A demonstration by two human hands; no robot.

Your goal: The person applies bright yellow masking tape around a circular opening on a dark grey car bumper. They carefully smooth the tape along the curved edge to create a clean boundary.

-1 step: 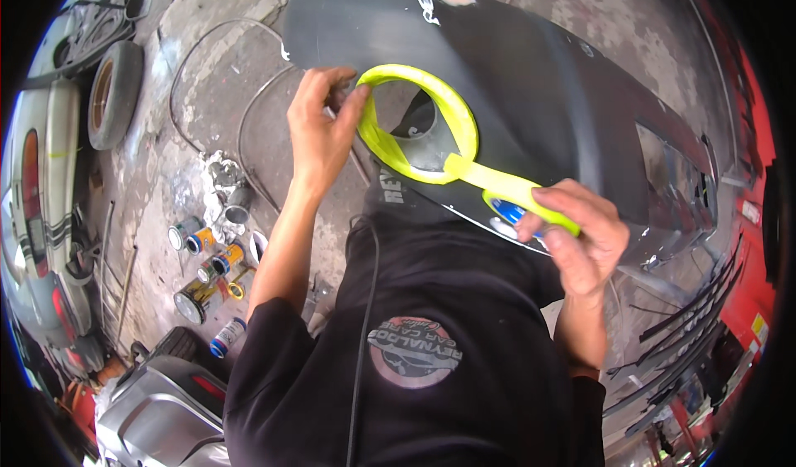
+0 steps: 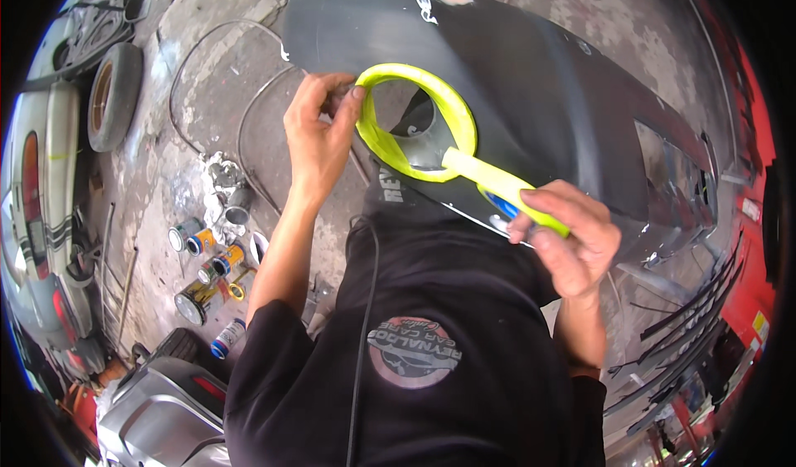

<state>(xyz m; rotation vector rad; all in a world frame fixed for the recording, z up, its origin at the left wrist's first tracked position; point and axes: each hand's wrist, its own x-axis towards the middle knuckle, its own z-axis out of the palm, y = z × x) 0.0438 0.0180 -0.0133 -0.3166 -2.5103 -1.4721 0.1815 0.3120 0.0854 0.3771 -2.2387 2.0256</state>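
Observation:
A dark grey car bumper panel (image 2: 539, 69) lies in front of me, with a round opening ringed in yellow-green masking tape (image 2: 431, 85). My left hand (image 2: 319, 135) pinches the tape at the ring's upper left edge. From the ring's lower right, a strip of the tape (image 2: 485, 177) runs to my right hand (image 2: 572, 243), which grips the tape roll (image 2: 507, 206) with its blue core against the panel's near edge. A person's black shirt fills the lower middle of the view.
Several paint cans (image 2: 203, 268) stand on the concrete floor at left, near a tyre (image 2: 112, 94) and wire hoops (image 2: 215, 77). A silver body part (image 2: 157, 417) lies at lower left. Black trim strips (image 2: 688, 318) lie at right.

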